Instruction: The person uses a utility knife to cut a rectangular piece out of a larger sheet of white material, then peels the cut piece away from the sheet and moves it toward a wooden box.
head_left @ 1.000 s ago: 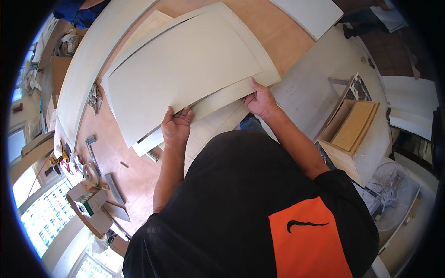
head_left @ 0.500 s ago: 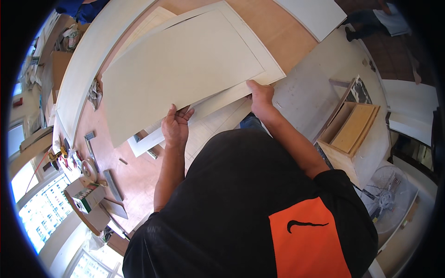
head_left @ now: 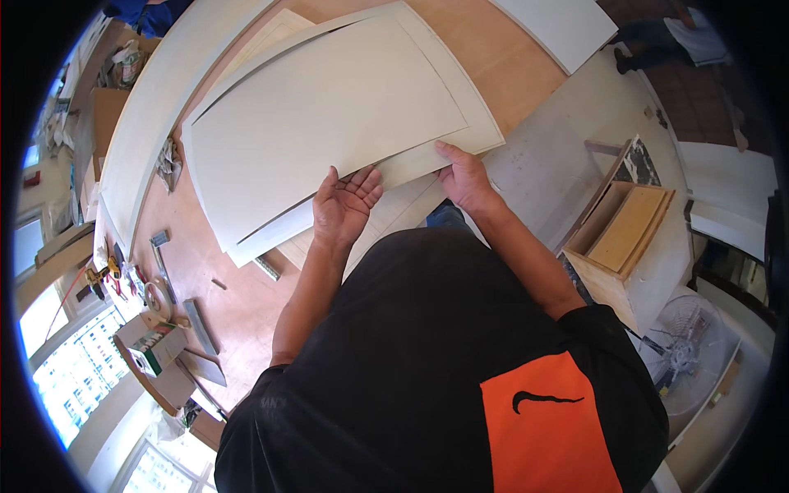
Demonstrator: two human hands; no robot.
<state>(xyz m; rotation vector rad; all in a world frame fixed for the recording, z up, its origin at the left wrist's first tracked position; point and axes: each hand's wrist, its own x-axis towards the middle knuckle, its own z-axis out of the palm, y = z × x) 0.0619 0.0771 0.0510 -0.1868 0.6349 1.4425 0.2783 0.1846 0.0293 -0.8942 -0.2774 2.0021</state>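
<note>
Plainly, the right hand (head_left: pixel 468 179), at about one o'clock from mid-view, had its thumb laid over the near border of the lower sheet (head_left: pixel 466 100), its fingers hidden beneath in what looked like a light pinch. The left hand (head_left: pixel 343 212), nearer eleven, was palm-up with fingers loosely spread by the near edge; whether they touched either sheet could not be told for sure.

The pale upper sheet (head_left: pixel 329 115) lay over the lower one towards eleven o'clock, a dark gap along its far edge and a thin one along its near side. The step in hand seemed to be handling the pair and shifting their fit; the next move called for a surer left-hand hold and an even lift, lest the sheets slide askew.

Beneath spread the tabletop (head_left: pixel 246 316), with a curved board (head_left: pixel 144 140) at ten, a wooden box (head_left: pixel 608 271) at three and a fan (head_left: pixel 682 353) at four.
</note>
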